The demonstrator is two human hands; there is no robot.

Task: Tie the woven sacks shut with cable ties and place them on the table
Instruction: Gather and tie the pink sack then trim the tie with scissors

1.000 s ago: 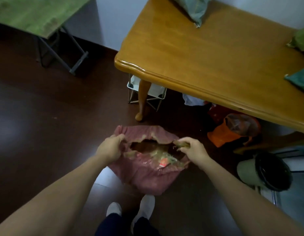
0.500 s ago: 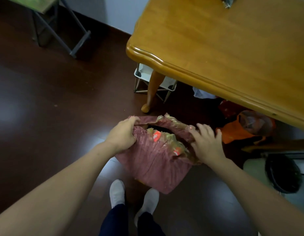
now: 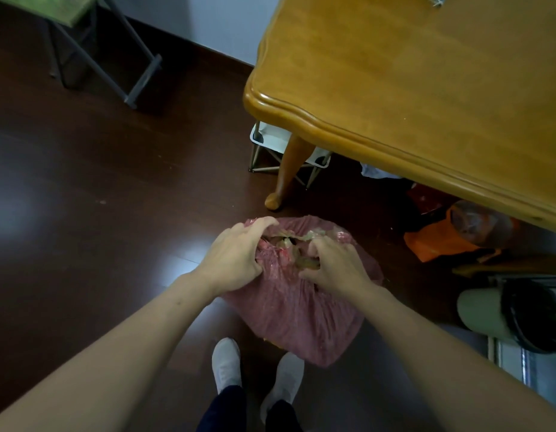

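Looks like a room in a home: a dark, glossy wooden floor (image 3: 99, 198) underfoot, and a pale wall (image 3: 227, 23) on the far side with a dark skirting along its foot. On the right there's a big honey-coloured wooden desk (image 3: 426, 88) with a wavy moulded edge and a curved leg (image 3: 289, 173), plainly dining-room furniture. A small white folding stool (image 3: 270, 140) is tucked beneath it, and an orange bag (image 3: 435, 241) is slumped among household clutter. Far left, a green-topped folding table (image 3: 83, 7) stands on grey metal legs. Near right is a pale waste bin (image 3: 489, 310) with a black liner. The person's white-clad feet (image 3: 226, 363) are on the floor.
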